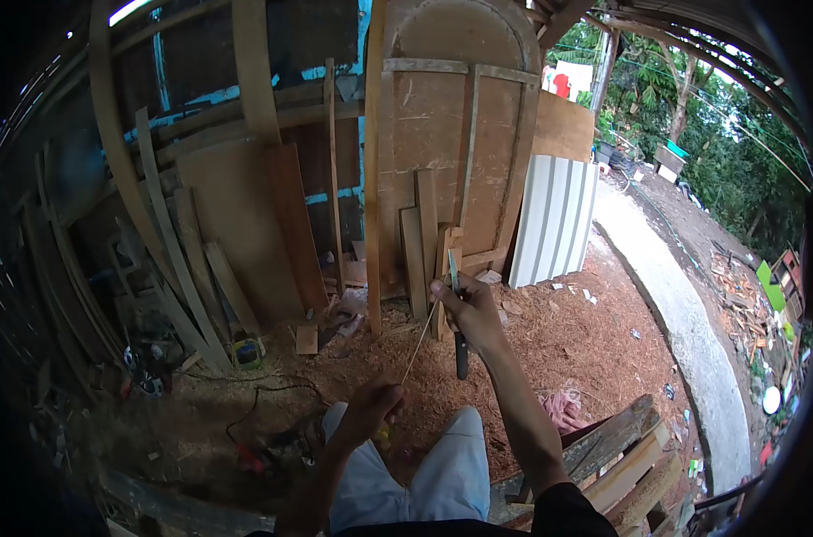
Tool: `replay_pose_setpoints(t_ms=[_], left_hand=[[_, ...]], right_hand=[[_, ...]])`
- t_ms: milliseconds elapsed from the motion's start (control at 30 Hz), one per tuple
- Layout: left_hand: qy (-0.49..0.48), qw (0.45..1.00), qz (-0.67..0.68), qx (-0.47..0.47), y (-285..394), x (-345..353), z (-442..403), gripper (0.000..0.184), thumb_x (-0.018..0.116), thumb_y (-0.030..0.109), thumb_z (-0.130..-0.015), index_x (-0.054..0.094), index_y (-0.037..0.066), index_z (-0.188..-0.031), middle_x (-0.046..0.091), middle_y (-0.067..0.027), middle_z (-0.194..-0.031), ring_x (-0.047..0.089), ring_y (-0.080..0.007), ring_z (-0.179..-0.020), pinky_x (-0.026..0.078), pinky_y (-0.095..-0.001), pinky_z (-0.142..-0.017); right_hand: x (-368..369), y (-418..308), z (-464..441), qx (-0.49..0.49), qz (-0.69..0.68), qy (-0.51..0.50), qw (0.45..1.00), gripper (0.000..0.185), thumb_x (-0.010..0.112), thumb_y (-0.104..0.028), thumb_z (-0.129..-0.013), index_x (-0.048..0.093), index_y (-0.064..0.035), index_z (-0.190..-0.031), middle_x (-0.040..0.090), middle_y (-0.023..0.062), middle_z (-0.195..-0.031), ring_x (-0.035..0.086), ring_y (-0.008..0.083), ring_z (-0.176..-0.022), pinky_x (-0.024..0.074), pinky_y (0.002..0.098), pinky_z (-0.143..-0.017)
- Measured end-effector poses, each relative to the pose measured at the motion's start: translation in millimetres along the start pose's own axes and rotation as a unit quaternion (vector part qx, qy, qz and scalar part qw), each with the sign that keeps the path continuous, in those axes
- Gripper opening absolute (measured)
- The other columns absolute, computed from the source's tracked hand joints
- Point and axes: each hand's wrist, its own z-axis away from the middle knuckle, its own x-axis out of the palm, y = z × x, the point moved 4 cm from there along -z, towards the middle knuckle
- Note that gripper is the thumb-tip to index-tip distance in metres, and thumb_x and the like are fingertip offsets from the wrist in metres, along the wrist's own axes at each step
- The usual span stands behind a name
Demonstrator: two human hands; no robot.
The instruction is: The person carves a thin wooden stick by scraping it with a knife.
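Gripping an upright knife point(461, 356), the right hand point(473, 315) meets a thin stick point(420, 345) that spans the gap to the left hand point(370, 409), which clasps its lower end; a slipping blade point(453, 261) could cut the thumb point(438, 288), and overbending could snap the stick.

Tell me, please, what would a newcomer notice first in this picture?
The eye likely falls first on the knife in the right hand, blade up, near the picture's centre. The thin stick between this hand and the left hand comes next. Behind, the white ridged sheet stands right of the arched wooden panel.
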Motion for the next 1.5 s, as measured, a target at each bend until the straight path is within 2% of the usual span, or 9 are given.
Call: replay_pose_setpoints(t_ms=[133, 333, 433, 500, 667, 867, 1200, 1267, 1500], left_hand=[[-0.029, 0.997, -0.01, 0.074, 28.2, 8.8, -12.3, 0.015, 0.047, 0.014, -0.093, 0.052, 0.002, -0.1, 0.05, -0.0017, -0.068, 0.044, -0.0058, -0.052, 0.038, -0.0214, -0.046], [0.01, 0.997, 0.034, 0.063, 51.7, 22.9, -17.1, 0.022, 0.05, 0.013, -0.092, 0.05, 0.002, -0.112, 0.051, -0.0033, -0.069, 0.041, -0.0051, -0.049, 0.035, -0.0199, -0.043], [0.024, 0.995, 0.066, 0.071, 54.8, 23.7, -12.4, 0.022, 0.05, 0.011, -0.092, 0.051, 0.003, -0.113, 0.051, -0.0033, -0.07, 0.04, -0.0047, -0.048, 0.032, -0.0196, -0.041], [0.02, 0.995, 0.074, 0.062, 58.7, 24.5, -9.3, 0.021, 0.05, 0.011, -0.092, 0.052, 0.003, -0.111, 0.051, -0.0032, -0.069, 0.039, -0.0043, -0.047, 0.032, -0.0195, -0.041], [0.0, 0.997, 0.062, 0.039, 54.9, 28.1, -7.9, 0.017, 0.05, 0.011, -0.092, 0.054, 0.003, -0.106, 0.05, -0.0024, -0.065, 0.035, -0.0034, -0.047, 0.029, -0.0197, -0.041], [-0.007, 0.999, 0.038, 0.03, 50.9, 25.6, -1.2, 0.016, 0.05, 0.012, -0.092, 0.056, -0.001, -0.101, 0.046, 0.0008, -0.062, 0.034, -0.0026, -0.048, 0.028, -0.0199, -0.042], [0.031, 0.997, -0.03, 0.059, 27.1, 18.9, -12.3, 0.018, 0.053, 0.014, -0.091, 0.058, 0.0, -0.101, 0.045, 0.0011, -0.066, 0.033, -0.0022, -0.048, 0.026, -0.0188, -0.042], [0.031, 0.997, -0.044, 0.064, 26.9, 18.2, -9.8, 0.018, 0.052, 0.014, -0.091, 0.058, 0.0, -0.101, 0.045, 0.0014, -0.065, 0.033, -0.0023, -0.047, 0.026, -0.0192, -0.042], [0.052, 0.998, -0.01, -0.033, 25.8, 3.1, -6.1, 0.016, 0.051, 0.013, -0.092, 0.059, 0.001, -0.097, 0.047, 0.0025, -0.064, 0.039, -0.0025, -0.051, 0.033, -0.0205, -0.046]], right_hand=[[13.9, -3.9, 24.1, 0.046, 0.031, -0.026, 0.998, 0.021, 0.064, -0.023, -0.086, 0.061, -0.0029, -0.082, 0.051, -0.0037, -0.057, 0.04, 0.003, -0.043, 0.0298, 0.0197, -0.039], [14.7, -5.7, 38.2, -0.046, 0.05, -0.067, 0.995, 0.027, 0.055, -0.029, -0.091, 0.063, -0.0035, -0.099, 0.051, -0.0033, -0.061, 0.039, 0.0031, -0.045, 0.0306, 0.0195, -0.041], [0.3, -9.9, 47.0, 0.136, -0.12, -0.032, 0.983, 0.031, 0.049, -0.029, -0.094, 0.058, -0.0056, -0.113, 0.051, -0.0012, -0.062, 0.039, 0.0035, -0.045, 0.0309, 0.0197, -0.041], [0.2, -25.9, 52.9, 0.042, 0.029, -0.079, 0.996, 0.032, 0.046, -0.025, -0.096, 0.054, -0.0057, -0.12, 0.051, 0.0001, -0.062, 0.039, 0.0039, -0.045, 0.0305, 0.0193, -0.041], [18.0, -13.6, 63.7, 0.007, 0.018, -0.184, 0.983, 0.017, 0.051, -0.016, -0.093, 0.06, -0.002, -0.096, 0.057, 0.0022, -0.061, 0.042, 0.0039, -0.045, 0.0308, 0.0191, -0.041], [5.8, -16.7, 59.0, 0.1, 0.014, -0.157, 0.982, 0.022, 0.052, -0.019, -0.093, 0.061, -0.0019, -0.082, 0.055, 0.0005, -0.061, 0.041, 0.0034, -0.046, 0.0307, 0.0191, -0.042], [-13.4, 22.4, 36.8, 0.112, 0.022, -0.051, 0.992, 0.021, 0.055, -0.019, -0.091, 0.062, -0.0004, -0.085, 0.054, 0.0001, -0.063, 0.04, 0.004, -0.046, 0.0298, 0.0192, -0.04], [-38.1, 32.7, 26.0, 0.061, 0.06, 0.1, 0.991, 0.022, 0.054, -0.022, -0.092, 0.062, -0.0014, -0.089, 0.053, -0.0012, -0.062, 0.043, 0.004, -0.048, 0.0328, 0.0198, -0.042], [-9.1, 6.8, 56.4, 0.102, -0.007, 0.01, 0.995, 0.022, 0.053, -0.023, -0.092, 0.061, -0.0019, -0.09, 0.054, -0.0012, -0.064, 0.044, 0.0046, -0.05, 0.0328, 0.0188, -0.045]])
